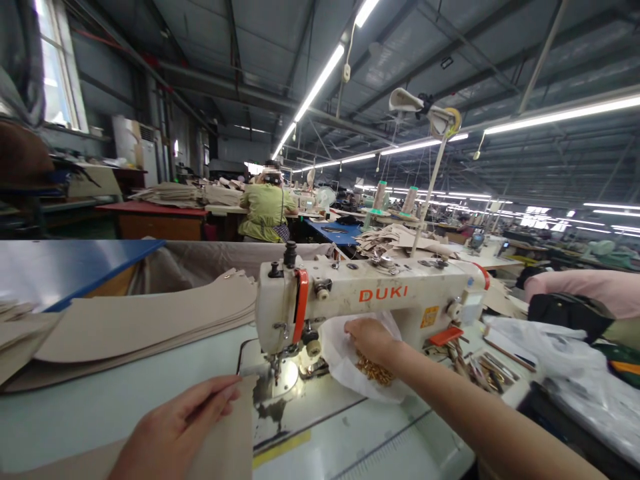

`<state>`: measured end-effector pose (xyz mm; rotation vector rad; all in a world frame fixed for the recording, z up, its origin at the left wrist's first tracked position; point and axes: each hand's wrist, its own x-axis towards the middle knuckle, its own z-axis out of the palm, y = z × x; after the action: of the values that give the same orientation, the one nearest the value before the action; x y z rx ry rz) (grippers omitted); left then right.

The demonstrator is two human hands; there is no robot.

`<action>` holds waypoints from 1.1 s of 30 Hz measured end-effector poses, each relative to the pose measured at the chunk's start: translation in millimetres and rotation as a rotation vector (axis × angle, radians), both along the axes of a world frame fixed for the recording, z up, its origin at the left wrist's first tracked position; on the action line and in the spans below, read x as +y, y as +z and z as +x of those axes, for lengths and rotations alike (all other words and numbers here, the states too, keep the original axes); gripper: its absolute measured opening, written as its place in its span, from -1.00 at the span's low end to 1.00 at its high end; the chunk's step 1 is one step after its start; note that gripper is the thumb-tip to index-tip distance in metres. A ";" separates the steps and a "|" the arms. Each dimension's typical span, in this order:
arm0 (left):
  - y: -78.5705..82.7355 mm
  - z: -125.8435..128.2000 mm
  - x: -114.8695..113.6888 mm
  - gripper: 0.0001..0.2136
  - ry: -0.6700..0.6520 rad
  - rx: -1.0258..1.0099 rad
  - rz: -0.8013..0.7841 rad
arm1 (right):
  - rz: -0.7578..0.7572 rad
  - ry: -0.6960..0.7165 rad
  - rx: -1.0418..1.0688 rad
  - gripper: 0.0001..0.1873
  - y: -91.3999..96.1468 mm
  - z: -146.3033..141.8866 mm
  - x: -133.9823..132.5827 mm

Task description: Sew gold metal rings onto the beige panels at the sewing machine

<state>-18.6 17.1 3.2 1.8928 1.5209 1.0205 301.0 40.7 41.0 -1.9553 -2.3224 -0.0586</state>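
Observation:
My left hand (183, 420) lies on a beige fabric piece (225, 443) at the near edge of the table, fingers together and pressing its edge, just left of the needle plate (283, 377). My right hand (367, 339) reaches under the arm of the white DUKI sewing machine (380, 297) into a white plastic bag (350, 373). Its fingers are curled down over a heap of small gold metal parts (375, 370). Whether they grip any is hidden.
A stack of beige cut pieces (145, 327) lies left of the machine. Tools and scissors sit in a tray (487, 370) to the right, beside plastic bags (560, 360). A person in a green top (265, 212) sits at a bench further back. Thread cones (380, 197) stand behind.

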 end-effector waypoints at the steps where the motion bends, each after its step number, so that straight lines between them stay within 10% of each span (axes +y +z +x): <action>1: 1.6 0.2 -0.7 -0.72 0.000 0.002 0.001 | 0.020 -0.006 0.062 -0.89 0.8 1.1 -1.3; 9: 10.4 4.3 -8.5 -0.75 -0.021 -0.006 -0.002 | 0.130 0.022 0.690 -0.90 2.7 3.0 -30.1; 18: 23.5 17.9 -30.7 -0.77 -0.241 -0.057 -0.064 | -0.078 0.259 1.337 -0.86 12.3 -46.3 -82.8; 33: 18.7 20.0 -28.0 -0.83 -0.257 -0.339 -0.278 | -0.317 0.220 1.474 -0.74 -23.7 -104.0 -60.2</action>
<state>1.4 -10.9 21.9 1.5786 1.1273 0.9047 197.0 -19.6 17.3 -1.0092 -1.4400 1.3068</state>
